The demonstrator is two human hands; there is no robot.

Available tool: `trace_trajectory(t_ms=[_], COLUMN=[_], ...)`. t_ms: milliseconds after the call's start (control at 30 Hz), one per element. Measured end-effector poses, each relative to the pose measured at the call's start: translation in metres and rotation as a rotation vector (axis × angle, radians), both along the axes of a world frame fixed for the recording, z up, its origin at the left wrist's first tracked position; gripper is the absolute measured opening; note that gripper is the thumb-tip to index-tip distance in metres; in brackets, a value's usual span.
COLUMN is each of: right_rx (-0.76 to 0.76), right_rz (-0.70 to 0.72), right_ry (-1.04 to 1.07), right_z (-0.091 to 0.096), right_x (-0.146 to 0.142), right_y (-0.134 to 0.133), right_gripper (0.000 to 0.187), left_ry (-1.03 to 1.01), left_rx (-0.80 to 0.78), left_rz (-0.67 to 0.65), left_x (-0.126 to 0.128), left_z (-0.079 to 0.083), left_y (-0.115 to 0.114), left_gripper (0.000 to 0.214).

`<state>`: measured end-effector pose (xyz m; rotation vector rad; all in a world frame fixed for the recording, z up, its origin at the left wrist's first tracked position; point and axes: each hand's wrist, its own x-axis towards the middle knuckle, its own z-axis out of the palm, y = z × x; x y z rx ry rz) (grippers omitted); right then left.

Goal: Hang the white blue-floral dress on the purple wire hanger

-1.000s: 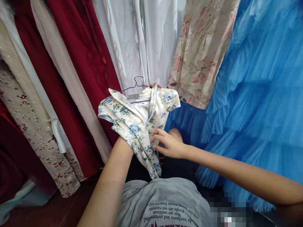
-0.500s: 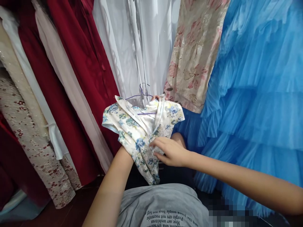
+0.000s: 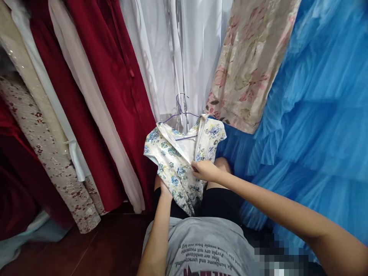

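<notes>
A white short-sleeved floral top (image 3: 172, 153) with blue flowers hangs on a thin purple wire hanger (image 3: 179, 111) in front of me. Its long V-shaped opening is spread apart, showing the white inside. At the bottom of that V, my right hand (image 3: 205, 170) is closed in a pinch on the opening's edge. Whether a zip pull is between the fingertips is too small to see. My left hand (image 3: 166, 188) is at the lower left side of the top, its fingers hidden behind the cloth.
Long dark red dresses (image 3: 115, 69), a pale pink one (image 3: 94, 99) and a flower-embroidered one (image 3: 54, 153) hang at left. White cloth (image 3: 198, 50) hangs behind the top. On the right are a beige floral garment (image 3: 250, 76) and a tiered blue tulle dress (image 3: 322, 126).
My left hand has drawn back from inside the top to its lower left side. The right hand's loose fingers have closed at the opening. The hanger's shoulders now show more fully.
</notes>
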<state>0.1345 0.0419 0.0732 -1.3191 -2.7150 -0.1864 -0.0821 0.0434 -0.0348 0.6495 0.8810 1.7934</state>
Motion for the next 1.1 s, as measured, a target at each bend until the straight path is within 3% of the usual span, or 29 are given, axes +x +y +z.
trace_trajectory(t_ms=[100,167,200,267,333,400,467,667,767,867,1000,1100], right_rx=[-0.01,-0.021,-0.031,-0.055,-0.065,-0.057,-0.038,0.016,0.044,0.147,0.352,0.478], right_rz=[0.022,0.064,0.086,0.122,0.145,0.165,0.178,0.339,0.343,0.272,0.155,0.082], right_ry=[-0.035,-0.049,-0.056,-0.067,-0.063,-0.054,-0.052,-0.118,-0.191,-0.233,-0.161,-0.075], right_z=[-0.006,-0.01,-0.012,-0.014,-0.014,-0.013,-0.01,0.013,0.039,0.079,0.139,0.164], right_x=[-0.004,-0.009,-0.012,-0.017,-0.02,-0.021,-0.021,-0.013,-0.008,-0.003,0.003,0.005], right_y=[-0.004,-0.006,-0.006,-0.008,-0.009,-0.011,-0.014,0.001,0.024,0.05,0.082,0.094], right_gripper=[0.02,0.023,0.024,0.025,0.024,0.024,0.026,0.037,0.037,0.035,0.032,0.031], left_ry=[0.01,0.146,0.268,0.564,0.78,0.867,0.897,1.018,1.062,1.088,1.227,1.402], left_rx=[-0.057,-0.016,0.041,0.19,0.309,0.348,0.32,0.327,0.326,0.308,0.335,0.356], left_rz=[0.355,0.576,0.617,0.56,0.388,0.262,0.22,0.222,0.147,0.042,-0.081,-0.123], left_x=[-0.01,-0.01,-0.006,0.013,0.04,0.064,0.078,0.069,0.068,0.075,0.083,0.077], left_z=[-0.011,-0.014,-0.016,-0.02,-0.025,-0.03,-0.031,-0.017,-0.01,-0.002,0.013,0.019], left_y=[0.001,-0.005,-0.009,-0.019,-0.028,-0.032,-0.032,-0.032,-0.041,-0.049,-0.062,-0.071], left_gripper=[0.034,0.024,0.02,0.012,0.015,0.03,0.034,0.003,0.009,0.008,0.008,0.009])
